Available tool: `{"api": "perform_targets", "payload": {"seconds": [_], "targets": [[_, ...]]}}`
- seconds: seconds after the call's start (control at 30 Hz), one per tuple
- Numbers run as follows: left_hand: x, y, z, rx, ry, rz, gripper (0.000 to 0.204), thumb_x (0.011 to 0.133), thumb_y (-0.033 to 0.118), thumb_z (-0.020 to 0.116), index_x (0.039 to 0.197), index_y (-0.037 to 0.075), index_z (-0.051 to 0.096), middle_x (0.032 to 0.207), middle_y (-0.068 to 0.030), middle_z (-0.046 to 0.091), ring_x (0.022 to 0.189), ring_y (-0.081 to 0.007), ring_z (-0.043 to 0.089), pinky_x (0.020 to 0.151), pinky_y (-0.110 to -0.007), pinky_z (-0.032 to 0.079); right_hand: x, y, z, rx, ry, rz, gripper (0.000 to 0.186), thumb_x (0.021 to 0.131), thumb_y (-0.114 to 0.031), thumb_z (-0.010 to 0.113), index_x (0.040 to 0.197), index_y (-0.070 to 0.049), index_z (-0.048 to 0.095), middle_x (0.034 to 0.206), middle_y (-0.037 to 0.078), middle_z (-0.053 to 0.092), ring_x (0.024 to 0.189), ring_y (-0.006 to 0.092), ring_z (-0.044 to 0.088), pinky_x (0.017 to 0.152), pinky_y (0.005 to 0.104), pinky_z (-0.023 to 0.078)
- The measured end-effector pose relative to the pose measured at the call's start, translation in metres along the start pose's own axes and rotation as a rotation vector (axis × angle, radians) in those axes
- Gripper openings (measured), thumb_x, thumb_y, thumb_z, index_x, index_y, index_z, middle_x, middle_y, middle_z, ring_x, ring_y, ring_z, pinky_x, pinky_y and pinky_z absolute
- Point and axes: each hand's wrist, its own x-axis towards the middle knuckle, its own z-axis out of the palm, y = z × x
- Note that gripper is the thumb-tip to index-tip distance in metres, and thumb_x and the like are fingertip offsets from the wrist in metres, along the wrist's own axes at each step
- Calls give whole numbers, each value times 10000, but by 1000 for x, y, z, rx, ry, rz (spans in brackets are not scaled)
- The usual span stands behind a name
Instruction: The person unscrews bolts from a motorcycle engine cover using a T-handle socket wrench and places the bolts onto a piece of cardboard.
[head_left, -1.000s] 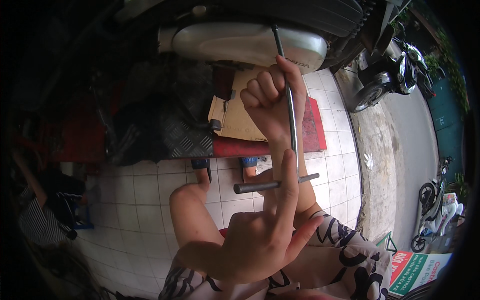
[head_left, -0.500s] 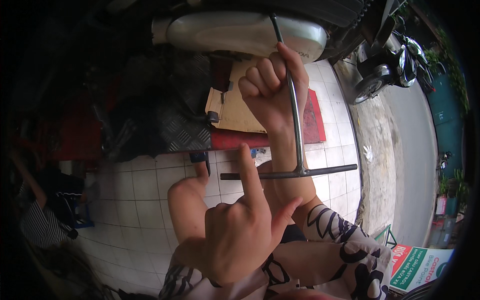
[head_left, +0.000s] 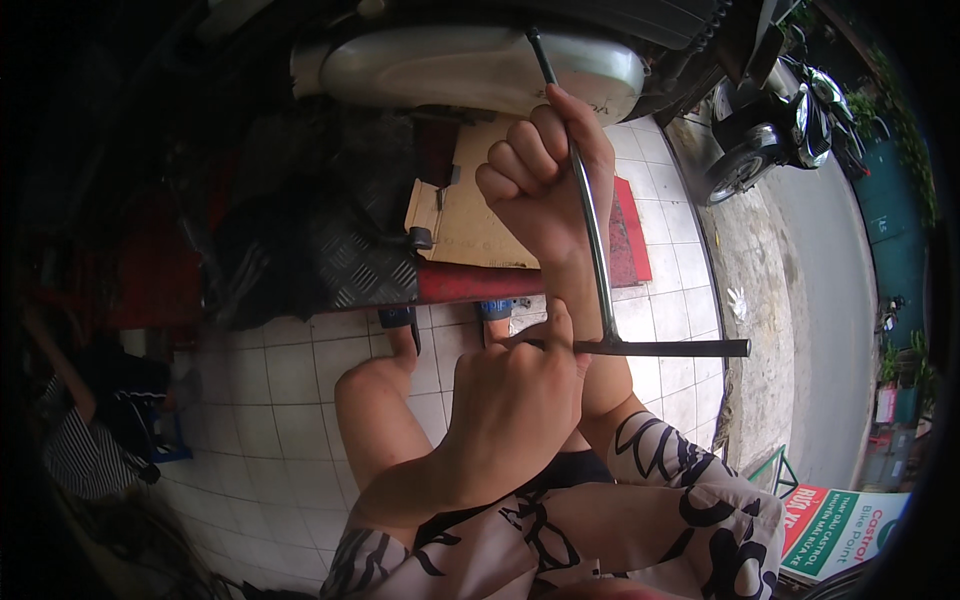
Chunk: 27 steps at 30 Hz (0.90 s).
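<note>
A T-handle wrench (head_left: 590,210) with a long steel shaft and dark crossbar extends away from me, its tip against or in front of a silver rounded motorbike casing (head_left: 480,70). My right hand (head_left: 550,165) is closed loosely around the upper shaft, thumb along it and fingers curled. Lower down, my left hand (head_left: 515,400) is at the left half of the crossbar, fingers bent over it and one finger pointing up. That hand hides the bar's left end, while the right end sticks out past my right forearm. Whatever the wrench tip meets cannot be made out.
Under the casing is a red stand (head_left: 460,283) with a sheet of cardboard (head_left: 490,200) and a dark tread plate (head_left: 370,270). A parked motorbike (head_left: 760,150) stands by the road at right. A person in stripes (head_left: 85,450) is at far left, and a signboard (head_left: 835,530) at lower right.
My left hand has gone from an extended finger beside the crossbar to bending over it. The crossbar has turned, its right end now farther right. The wrench tip has shifted slightly left.
</note>
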Motion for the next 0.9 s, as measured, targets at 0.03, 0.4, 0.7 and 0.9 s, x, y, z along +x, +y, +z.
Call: {"api": "perform_targets", "payload": {"seconds": [0.03, 0.4, 0.7, 0.9], "targets": [[1, -1, -2, -36, -12, 4, 417, 965, 290, 556, 1249, -14, 568, 499, -119, 574, 481, -331, 607, 915, -501, 429, 1, 0, -1, -8, -18, 27, 524, 986, -312, 442, 525, -160, 245, 466, -36, 169, 471, 116, 128, 470, 291, 157], [10, 7, 3, -287, -33, 66, 284, 989, 309, 540, 1102, 93, 687, 555, -114, 598, 541, -317, 590, 699, -418, 397, 0, -6, -10, -80, -365, 114, 538, 996, -323, 336, 510, -167, 165, 424, -44, 129, 424, 104, 69, 421, 268, 109], [5, -8, -2, -565, 81, 290, 444, 1005, 351, 506, 1274, 4, 564, 703, -139, 582, 569, -262, 523, 593, -399, 428, 11, 26, -7, -167, -173, 66, 586, 1003, -354, 388, 491, -174, 166, 425, -41, 125, 425, 110, 72, 439, 276, 116], [-3, 15, 1, -537, 201, 342, 722, 955, 331, 603, 1421, -135, 307, 669, -57, 590, 487, -173, 508, 710, -344, 504, 0, 7, 8, -237, -62, -14, 599, 1011, -375, 387, 488, -174, 175, 431, -40, 132, 433, 107, 85, 448, 278, 129]]}}
